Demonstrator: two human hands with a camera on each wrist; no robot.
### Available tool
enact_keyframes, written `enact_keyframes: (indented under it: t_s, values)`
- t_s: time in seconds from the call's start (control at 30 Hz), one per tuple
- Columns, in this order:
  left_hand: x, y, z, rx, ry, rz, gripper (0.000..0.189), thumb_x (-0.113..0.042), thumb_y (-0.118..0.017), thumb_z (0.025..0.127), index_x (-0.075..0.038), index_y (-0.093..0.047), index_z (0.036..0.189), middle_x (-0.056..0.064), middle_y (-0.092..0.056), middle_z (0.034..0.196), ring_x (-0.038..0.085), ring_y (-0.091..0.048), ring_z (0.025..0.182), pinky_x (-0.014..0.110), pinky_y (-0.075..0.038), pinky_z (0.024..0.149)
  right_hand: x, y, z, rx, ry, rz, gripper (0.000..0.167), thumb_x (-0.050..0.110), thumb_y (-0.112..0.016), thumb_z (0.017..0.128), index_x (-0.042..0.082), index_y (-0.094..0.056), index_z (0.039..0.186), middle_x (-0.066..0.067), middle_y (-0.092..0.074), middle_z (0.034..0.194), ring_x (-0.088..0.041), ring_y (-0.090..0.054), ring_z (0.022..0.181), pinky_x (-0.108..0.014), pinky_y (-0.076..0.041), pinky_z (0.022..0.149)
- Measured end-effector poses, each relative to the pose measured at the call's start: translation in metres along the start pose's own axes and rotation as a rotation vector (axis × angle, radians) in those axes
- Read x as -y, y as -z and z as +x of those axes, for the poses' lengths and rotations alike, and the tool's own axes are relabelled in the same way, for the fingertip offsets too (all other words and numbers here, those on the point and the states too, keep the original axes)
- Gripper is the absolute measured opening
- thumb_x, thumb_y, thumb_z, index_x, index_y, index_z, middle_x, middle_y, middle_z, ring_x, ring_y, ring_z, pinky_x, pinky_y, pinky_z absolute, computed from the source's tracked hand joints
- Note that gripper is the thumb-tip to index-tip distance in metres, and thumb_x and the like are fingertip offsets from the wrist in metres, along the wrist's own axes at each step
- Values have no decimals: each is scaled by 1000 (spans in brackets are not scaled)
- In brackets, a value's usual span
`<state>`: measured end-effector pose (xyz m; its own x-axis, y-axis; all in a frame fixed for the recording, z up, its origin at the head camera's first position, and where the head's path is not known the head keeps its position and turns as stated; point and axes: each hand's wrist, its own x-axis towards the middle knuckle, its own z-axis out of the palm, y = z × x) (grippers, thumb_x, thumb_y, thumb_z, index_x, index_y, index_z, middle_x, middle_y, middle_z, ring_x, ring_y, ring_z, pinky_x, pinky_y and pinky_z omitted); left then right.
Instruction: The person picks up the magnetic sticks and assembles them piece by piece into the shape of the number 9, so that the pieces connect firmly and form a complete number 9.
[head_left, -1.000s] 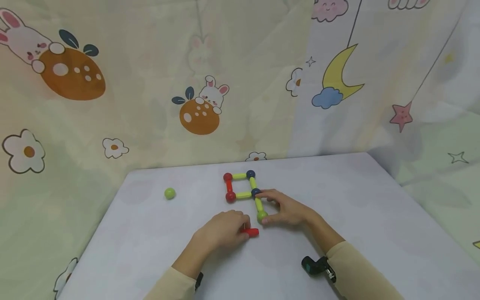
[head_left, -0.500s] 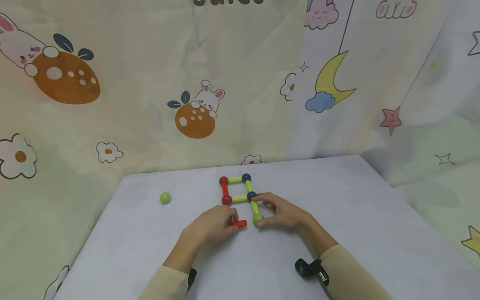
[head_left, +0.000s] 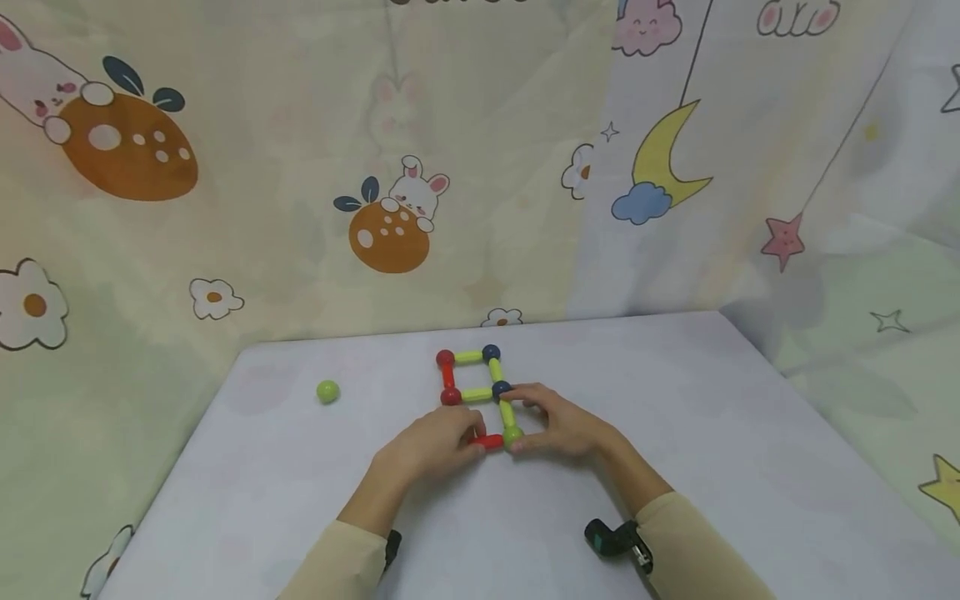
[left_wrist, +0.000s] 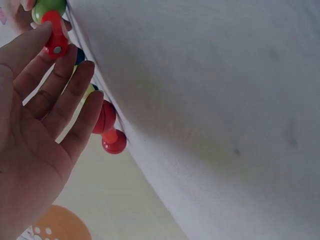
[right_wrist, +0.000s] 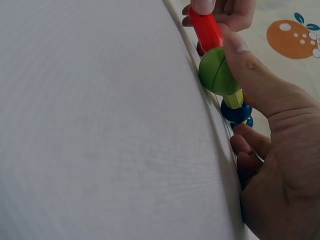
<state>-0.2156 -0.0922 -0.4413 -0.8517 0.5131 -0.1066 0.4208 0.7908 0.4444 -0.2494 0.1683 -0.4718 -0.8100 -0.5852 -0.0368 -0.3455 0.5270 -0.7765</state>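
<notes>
My left hand [head_left: 435, 442] pinches a red magnetic stick [head_left: 490, 442] between thumb and fingers. One end of the stick meets a green ball [head_left: 512, 436]; its free end shows a silver disc in the left wrist view. A yellow-green stick [head_left: 507, 413] joins that ball to a blue ball [head_left: 500, 388], a corner of a small square of sticks and balls. My right hand [head_left: 570, 427] spans this side, thumb against the green ball [right_wrist: 218, 71] and fingertips at the blue ball. Two red balls, a red stick [head_left: 447, 376] and another blue ball [head_left: 491, 353] complete the square.
A loose green ball [head_left: 327, 392] lies to the left on the white tabletop [head_left: 645, 358]. Behind the table hangs a cloth [head_left: 495, 167] printed with rabbits, flowers and a moon. Dark devices [head_left: 615, 540] are strapped at the wrists.
My left hand has brought the red stick up from the near side, then rightward until its end meets the green ball. My right hand keeps its hold on the frame; the head view has shifted slightly.
</notes>
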Motion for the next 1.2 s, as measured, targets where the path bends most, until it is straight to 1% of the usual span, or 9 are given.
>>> enact_keyframes:
  t_s: [0.23,0.37,0.5,0.63,0.73,0.83,0.97,1.07,1.2]
  values:
    - [0,3,-3,7,22,-19,25,-28,-77,92,-22,-69,115,-9,-65,96,10,-59,87,33,-55,81,-1,0,3,1,-1,-4,77,41,-86,83,30,-50,150,-1,-36,161,-35,-39,144,-61,-31,118]
    - [3,11,-6,-4,42,-25,39,-33,-78,90,-22,-66,126,-5,-66,110,13,-60,100,37,-56,88,-2,1,4,-2,-16,-16,77,42,-86,82,31,-50,149,1,-37,161,-35,-40,144,-60,-32,118]
    - [9,25,-10,-41,52,-2,46,-36,-76,92,-21,-64,134,1,-61,128,19,-57,118,44,-53,100,-1,2,5,-8,-26,-20,77,43,-86,82,31,-51,149,0,-37,160,-35,-40,144,-61,-32,118]
    - [21,37,-14,-123,89,47,46,-33,-76,93,-21,-64,136,5,-57,137,25,-50,130,48,-50,107,0,2,5,3,-36,-12,77,42,-86,83,31,-50,150,1,-38,159,-34,-39,145,-59,-32,119]
    - [31,45,-17,-181,126,104,47,-31,-77,92,-22,-64,136,5,-56,140,29,-49,132,50,-49,107,1,1,5,4,-55,-18,78,44,-85,83,32,-49,151,1,-39,159,-34,-39,145,-58,-32,119]
    - [43,50,-21,-227,141,164,47,-30,-76,92,-20,-63,137,6,-56,140,31,-49,132,53,-47,107,4,0,6,-3,-79,-28,78,46,-84,84,33,-48,151,1,-39,159,-33,-39,145,-58,-33,118]
    - [60,55,-25,-271,151,211,45,-28,-75,93,-17,-64,135,10,-56,140,35,-48,132,56,-46,106,7,0,7,-17,-78,-38,78,46,-83,84,32,-47,152,-2,-39,159,-35,-41,144,-60,-35,117]
    - [73,58,-30,-286,163,229,44,-26,-74,93,-15,-64,135,13,-54,141,38,-47,132,57,-46,103,7,-1,7,-14,-75,-41,77,46,-82,86,31,-47,152,-3,-39,159,-36,-40,144,-61,-35,116]
    - [87,65,-40,-310,170,224,44,-24,-72,94,-12,-63,135,16,-53,142,41,-45,131,59,-44,98,6,-2,7,-4,-94,-50,76,48,-81,85,33,-46,151,-2,-37,159,-35,-38,145,-61,-35,116]
